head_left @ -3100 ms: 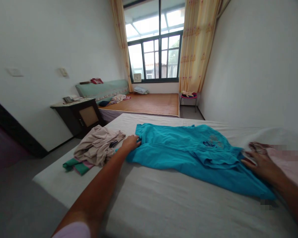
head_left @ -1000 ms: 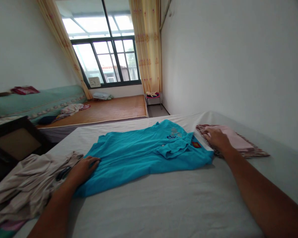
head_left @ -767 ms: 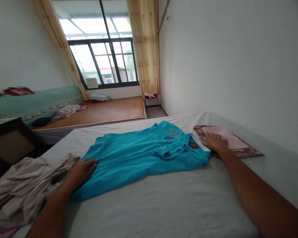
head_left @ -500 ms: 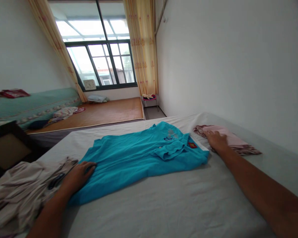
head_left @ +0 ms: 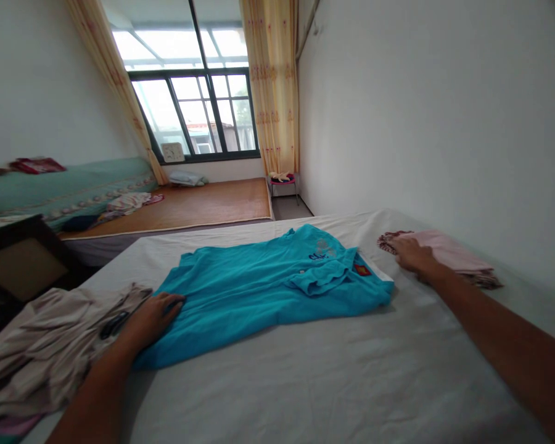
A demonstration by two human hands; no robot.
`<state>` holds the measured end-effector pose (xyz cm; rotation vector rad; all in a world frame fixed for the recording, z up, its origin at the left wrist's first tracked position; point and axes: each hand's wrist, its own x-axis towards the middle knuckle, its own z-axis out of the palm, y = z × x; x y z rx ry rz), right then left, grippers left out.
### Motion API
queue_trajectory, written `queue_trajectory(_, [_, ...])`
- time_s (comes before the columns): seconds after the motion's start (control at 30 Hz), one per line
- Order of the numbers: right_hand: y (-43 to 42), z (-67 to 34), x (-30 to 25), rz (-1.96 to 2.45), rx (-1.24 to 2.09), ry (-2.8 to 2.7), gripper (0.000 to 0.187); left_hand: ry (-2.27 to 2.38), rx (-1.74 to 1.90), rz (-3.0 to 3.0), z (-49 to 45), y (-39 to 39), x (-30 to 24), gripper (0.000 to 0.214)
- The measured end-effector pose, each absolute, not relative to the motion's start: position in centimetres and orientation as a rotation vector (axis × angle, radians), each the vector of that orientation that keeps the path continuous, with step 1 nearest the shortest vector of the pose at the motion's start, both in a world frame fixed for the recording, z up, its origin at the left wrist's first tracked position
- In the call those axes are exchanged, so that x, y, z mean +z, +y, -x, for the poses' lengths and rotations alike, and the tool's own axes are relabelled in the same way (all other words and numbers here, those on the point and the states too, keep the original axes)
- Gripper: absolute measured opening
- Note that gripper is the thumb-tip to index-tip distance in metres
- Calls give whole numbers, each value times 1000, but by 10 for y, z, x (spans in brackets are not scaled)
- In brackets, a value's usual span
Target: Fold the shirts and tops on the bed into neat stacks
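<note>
A turquoise short-sleeved shirt (head_left: 240, 290) lies folded in half lengthwise on the white-sheeted bed, its collar and red label toward the right. My left hand (head_left: 155, 317) rests flat on the shirt's left end, fingers stretched out. On the right, my right hand (head_left: 414, 256) lies with fingers extended over the left part of a folded pink cloth (head_left: 453, 250) with a brown-patterned edge. Part of that cloth is hidden under the hand. Beside my left forearm is a crumpled beige garment (head_left: 50, 333) with a dark strap or band on it.
The white sheet (head_left: 342, 382) extends to the wall (head_left: 420, 111) on the right. Beyond stands a second bed with a brown mat (head_left: 213, 203), clothes on it. A small stool (head_left: 284, 180) stands below the curtain. A dark wooden chair or headboard (head_left: 28, 265) is at left.
The folded pink cloth has slid slightly right, away from the shirt, with my right hand on it. My left hand stays on the shirt. The view has shifted a little.
</note>
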<state>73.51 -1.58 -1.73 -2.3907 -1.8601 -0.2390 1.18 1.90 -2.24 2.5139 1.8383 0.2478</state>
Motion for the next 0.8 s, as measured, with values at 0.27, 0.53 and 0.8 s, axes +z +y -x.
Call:
queue_trajectory(0.27, [-37, -632, -22, 1745, 310, -2295, 44, 1974, 139, -2402, 11, 10, -13, 56])
queue_trajectory(0.53, [-70, -648, 1, 1682, 774, -2002, 49, 1864, 122, -2330, 5, -2, 4, 53])
queue_trajectory(0.8, [-71, -667, -17, 1850, 350, -1779, 43, 1805, 158, -2325, 1, -6, 7, 56])
